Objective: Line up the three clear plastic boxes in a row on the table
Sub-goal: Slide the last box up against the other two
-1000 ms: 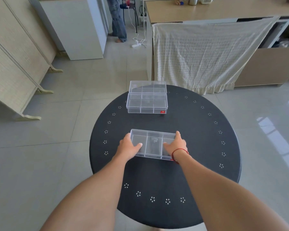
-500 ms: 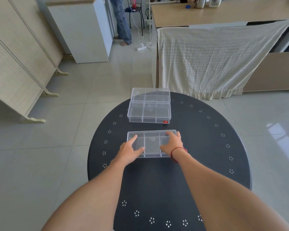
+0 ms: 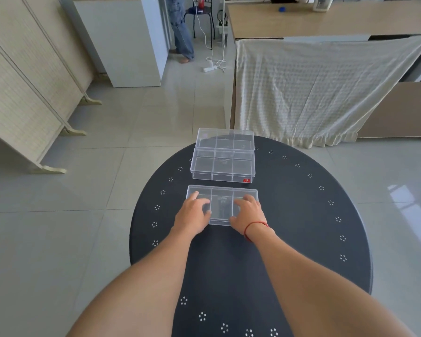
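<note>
Three clear plastic compartment boxes lie one behind another on the round black table (image 3: 301,215). The far box (image 3: 225,138) sits at the table's back edge. The middle box (image 3: 223,167), with a small red label, touches it. The near box (image 3: 222,203) lies a small gap in front of the middle one. My left hand (image 3: 193,215) rests on the near box's left part, fingers spread flat on the lid. My right hand (image 3: 247,214), a red string at the wrist, presses on its right part the same way.
A counter draped with a cream cloth (image 3: 314,88) stands just behind the table. A folding screen (image 3: 22,93) is at the left, a white cabinet (image 3: 129,40) farther back. A person's legs (image 3: 180,27) and a power strip (image 3: 210,68) are on the floor beyond.
Both hands slid the near box away from me, closing most of the gap to the middle box, and squared it up. The other two boxes stayed put.
</note>
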A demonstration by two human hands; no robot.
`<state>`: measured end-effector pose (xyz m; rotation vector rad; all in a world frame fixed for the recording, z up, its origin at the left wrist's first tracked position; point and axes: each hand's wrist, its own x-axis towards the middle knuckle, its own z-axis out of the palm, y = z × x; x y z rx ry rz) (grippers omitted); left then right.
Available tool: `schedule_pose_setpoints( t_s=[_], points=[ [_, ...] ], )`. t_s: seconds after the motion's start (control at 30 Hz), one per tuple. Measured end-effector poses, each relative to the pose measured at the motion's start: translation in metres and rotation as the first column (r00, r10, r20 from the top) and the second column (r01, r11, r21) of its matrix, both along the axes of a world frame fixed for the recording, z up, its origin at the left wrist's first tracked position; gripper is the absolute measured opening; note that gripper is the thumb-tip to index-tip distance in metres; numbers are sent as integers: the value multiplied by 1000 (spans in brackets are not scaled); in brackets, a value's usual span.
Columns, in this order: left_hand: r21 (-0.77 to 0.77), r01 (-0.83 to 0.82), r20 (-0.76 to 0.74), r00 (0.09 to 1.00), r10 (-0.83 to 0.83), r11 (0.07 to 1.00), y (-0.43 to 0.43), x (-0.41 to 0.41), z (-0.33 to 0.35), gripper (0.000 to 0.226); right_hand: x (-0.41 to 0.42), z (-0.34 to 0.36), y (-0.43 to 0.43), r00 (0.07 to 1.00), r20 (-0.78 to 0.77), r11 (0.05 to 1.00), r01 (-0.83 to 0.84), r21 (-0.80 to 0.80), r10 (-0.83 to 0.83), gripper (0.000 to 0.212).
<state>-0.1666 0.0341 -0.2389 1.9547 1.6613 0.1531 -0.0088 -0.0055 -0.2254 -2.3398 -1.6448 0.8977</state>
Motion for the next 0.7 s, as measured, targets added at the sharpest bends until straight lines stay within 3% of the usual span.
schedule_pose_setpoints(
  t_s=[0.17, 0.5, 0.7],
  points=[
    [-35, 1, -9, 1000, -1, 999, 8, 2, -2, 51, 0, 2, 11, 1000, 1, 1000, -13, -18, 13, 54],
    [-118, 30, -87, 995, -41, 993, 33, 7, 3, 52, -5, -2, 24, 999, 33, 999, 21, -36, -20, 42],
    [-112, 12, -59, 998, -18, 994, 34, 13, 0, 51, 5, -4, 30, 1000, -20, 999, 15, -28, -16, 60]
  ],
)
